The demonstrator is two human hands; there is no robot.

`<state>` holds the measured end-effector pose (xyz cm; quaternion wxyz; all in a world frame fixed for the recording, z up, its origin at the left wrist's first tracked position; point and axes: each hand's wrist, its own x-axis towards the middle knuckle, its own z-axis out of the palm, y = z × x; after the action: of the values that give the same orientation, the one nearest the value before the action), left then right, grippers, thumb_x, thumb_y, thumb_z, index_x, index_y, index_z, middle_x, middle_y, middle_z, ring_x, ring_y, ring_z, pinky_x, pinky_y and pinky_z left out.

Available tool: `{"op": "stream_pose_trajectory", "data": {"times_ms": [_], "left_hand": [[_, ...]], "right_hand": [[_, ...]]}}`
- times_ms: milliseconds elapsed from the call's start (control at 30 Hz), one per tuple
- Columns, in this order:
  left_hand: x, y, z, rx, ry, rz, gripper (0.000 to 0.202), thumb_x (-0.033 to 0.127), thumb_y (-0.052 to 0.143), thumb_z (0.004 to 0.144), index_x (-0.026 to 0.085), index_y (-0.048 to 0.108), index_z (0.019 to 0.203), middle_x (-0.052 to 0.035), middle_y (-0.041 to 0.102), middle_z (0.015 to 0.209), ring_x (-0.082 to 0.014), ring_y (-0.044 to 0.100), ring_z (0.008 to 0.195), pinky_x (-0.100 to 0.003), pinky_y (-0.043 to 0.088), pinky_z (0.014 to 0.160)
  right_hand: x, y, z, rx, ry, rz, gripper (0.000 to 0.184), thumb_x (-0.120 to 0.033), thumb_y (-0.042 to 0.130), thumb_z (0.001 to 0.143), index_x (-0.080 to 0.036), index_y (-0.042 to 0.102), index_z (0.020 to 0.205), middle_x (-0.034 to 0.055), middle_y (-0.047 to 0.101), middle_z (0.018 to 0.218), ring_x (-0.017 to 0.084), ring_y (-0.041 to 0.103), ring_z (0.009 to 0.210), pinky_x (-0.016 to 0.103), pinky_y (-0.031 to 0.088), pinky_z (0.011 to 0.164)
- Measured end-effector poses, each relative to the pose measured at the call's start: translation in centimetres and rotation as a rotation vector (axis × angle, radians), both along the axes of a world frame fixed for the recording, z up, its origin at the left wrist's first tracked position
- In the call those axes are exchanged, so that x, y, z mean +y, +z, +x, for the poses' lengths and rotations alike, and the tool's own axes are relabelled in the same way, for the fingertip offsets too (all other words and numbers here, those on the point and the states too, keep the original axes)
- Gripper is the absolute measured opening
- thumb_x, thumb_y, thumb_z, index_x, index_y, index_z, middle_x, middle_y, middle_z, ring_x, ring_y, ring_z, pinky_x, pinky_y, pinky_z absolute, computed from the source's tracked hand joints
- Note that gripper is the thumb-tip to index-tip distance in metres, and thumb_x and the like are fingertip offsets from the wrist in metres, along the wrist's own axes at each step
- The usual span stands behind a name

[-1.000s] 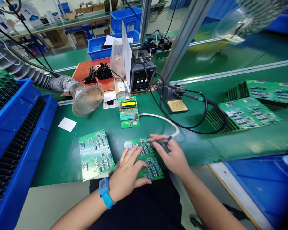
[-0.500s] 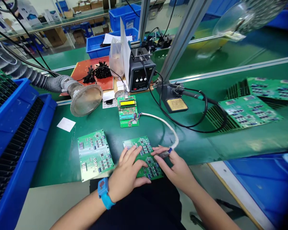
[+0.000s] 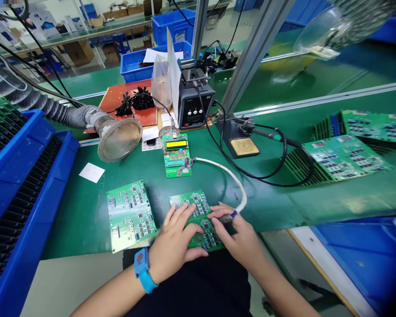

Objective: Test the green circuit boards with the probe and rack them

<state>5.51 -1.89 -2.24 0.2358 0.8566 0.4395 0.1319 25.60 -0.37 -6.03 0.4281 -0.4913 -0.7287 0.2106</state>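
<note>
My left hand [image 3: 174, 246], with a blue wristband, lies flat with spread fingers on a green circuit board [image 3: 198, 220] at the bench's near edge. My right hand [image 3: 237, 235] pinches the connector end of a white braided cable [image 3: 232, 180] and presses it on the board's right side. That cable runs back to a small programmer board with a yellow display [image 3: 177, 155]. A second green circuit board [image 3: 130, 215] lies to the left of my hands, untouched.
A fume extractor hose and funnel [image 3: 119, 137] sit at the left, a soldering station [image 3: 194, 103] and iron holder [image 3: 242, 143] behind. Blue trays of boards [image 3: 16, 176] stand at left; stacked boards [image 3: 343, 154] lie at right. A white paper slip [image 3: 91, 172] lies nearby.
My right hand with the cable connector has moved down and toward me, from the board's upper right edge onto its middle right side. The left hand has stayed put.
</note>
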Motion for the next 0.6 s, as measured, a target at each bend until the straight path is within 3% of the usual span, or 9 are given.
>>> {"op": "stream_pose_trajectory", "data": {"times_ms": [200,367,600], "left_hand": [[-0.1,0.2,0.2,0.006,-0.002,0.031,0.046,0.038,0.076,0.078,0.02,0.052,0.112,-0.0139,0.038,0.147,-0.028,0.027,0.141,-0.056,0.022,0.113],[0.1,0.4,0.3,0.08,0.001,0.103,0.082,0.037,0.081,0.072,0.016,0.036,0.136,-0.0208,0.029,0.151,-0.0295,0.026,0.141,-0.056,0.029,0.111],[0.0,0.9,1.4,0.309,0.041,0.083,0.111,0.066,0.077,0.059,0.009,0.032,0.144,-0.0274,0.018,0.152,-0.0401,0.014,0.141,-0.057,0.031,0.108]], "right_hand": [[-0.4,0.2,0.4,0.033,0.057,-0.093,0.011,-0.019,0.051,0.091,-0.025,0.055,0.099,0.0024,0.065,0.093,0.02,0.063,0.101,0.043,0.044,0.102],[-0.3,0.1,0.4,0.053,0.059,-0.107,0.011,-0.02,0.051,0.091,-0.026,0.056,0.099,0.0022,0.066,0.093,0.02,0.063,0.101,0.043,0.043,0.102],[-0.2,0.2,0.3,0.053,0.05,-0.098,0.01,-0.02,0.052,0.091,-0.025,0.057,0.098,0.0024,0.066,0.092,0.02,0.063,0.1,0.043,0.043,0.102]]}}
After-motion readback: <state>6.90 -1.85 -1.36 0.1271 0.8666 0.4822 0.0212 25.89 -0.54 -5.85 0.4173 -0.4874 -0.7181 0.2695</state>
